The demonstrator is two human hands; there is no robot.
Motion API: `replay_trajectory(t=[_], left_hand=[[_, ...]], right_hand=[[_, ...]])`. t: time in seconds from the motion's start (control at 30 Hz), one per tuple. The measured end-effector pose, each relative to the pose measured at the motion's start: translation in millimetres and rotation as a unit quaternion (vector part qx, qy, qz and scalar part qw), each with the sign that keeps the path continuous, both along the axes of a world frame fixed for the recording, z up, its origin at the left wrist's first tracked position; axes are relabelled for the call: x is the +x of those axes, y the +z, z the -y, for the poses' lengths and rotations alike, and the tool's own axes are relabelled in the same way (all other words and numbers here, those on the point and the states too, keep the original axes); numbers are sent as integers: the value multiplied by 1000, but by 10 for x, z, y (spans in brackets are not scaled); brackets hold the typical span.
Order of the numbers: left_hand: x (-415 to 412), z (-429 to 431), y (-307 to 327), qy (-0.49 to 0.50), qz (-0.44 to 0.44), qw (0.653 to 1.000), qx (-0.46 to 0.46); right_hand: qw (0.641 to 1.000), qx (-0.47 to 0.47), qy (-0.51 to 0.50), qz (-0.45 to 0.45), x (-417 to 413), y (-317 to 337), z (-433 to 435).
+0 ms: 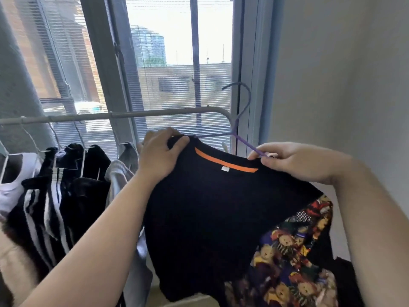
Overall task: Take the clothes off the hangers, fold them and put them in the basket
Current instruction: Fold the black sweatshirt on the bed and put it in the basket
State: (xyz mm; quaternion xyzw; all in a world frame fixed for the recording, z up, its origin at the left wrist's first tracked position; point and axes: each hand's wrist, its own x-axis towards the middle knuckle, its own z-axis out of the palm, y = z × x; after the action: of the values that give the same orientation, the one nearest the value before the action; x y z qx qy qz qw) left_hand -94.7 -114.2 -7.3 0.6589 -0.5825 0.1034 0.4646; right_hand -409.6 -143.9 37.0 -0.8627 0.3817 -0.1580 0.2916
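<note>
Between the two hands, at chest height: one black top (210, 207), long in the body, with an orange neck tape (225, 161) and a small white label (225, 169) inside the collar. It hangs slack below the hands, facing the person.

Item 1, left hand (161, 154): closed on the top's shoulder seam beside the collar, thumb in front, fingers curled over the edge.

Item 2, right hand (296, 160): fingers and thumb pinch the far end of the purple hanger (245, 142) where it enters the top's other shoulder. Whether cloth is caught in the same pinch cannot be told.

Item 3, purple hanger: thin and stiff. Its hook stands above both hands and appears free of the rail (132, 115) beyond them. One arm is bare near the left hand; the other is inside the garment.

Handling, by judgement: the top looks soft, light and limp, not slippery and not fragile. It should take hold well at the shoulder seams or collar edge, and the hanger arm should slide out through the neck.

Outside the left hand: further hung clothes (55, 185), dark, striped, white and grey, on wire hangers along the rail.

Below the right hand: bear-print fabric (294, 251), partly behind the top.

Basket: not seen.
</note>
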Motion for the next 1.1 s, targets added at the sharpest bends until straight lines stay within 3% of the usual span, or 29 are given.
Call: replay_trajectory(t=[0.13, 0.3, 0.4, 0.57, 0.83, 1.1], left_hand=[[-129, -122, 128, 67, 78, 995, 4], [-242, -380, 325, 112, 148, 983, -11], [-194, -550, 385, 150, 185, 971, 1], [49, -891, 394, 233, 210, 950, 1], [272, -1734, 270, 343, 290, 893, -3], [410, -2642, 281, 471, 248, 843, 74]], right_hand=[[987, -122, -102, 24, 8, -333, 212], [932, -259, -226, 116, 421, -569, 197], [910, -302, -246, 143, 644, -587, 218], [917, -312, -175, 173, 1016, -485, 178], [932, -311, 28, 183, 1825, -275, -306], [909, -282, 227, 207, 2832, -325, -963]])
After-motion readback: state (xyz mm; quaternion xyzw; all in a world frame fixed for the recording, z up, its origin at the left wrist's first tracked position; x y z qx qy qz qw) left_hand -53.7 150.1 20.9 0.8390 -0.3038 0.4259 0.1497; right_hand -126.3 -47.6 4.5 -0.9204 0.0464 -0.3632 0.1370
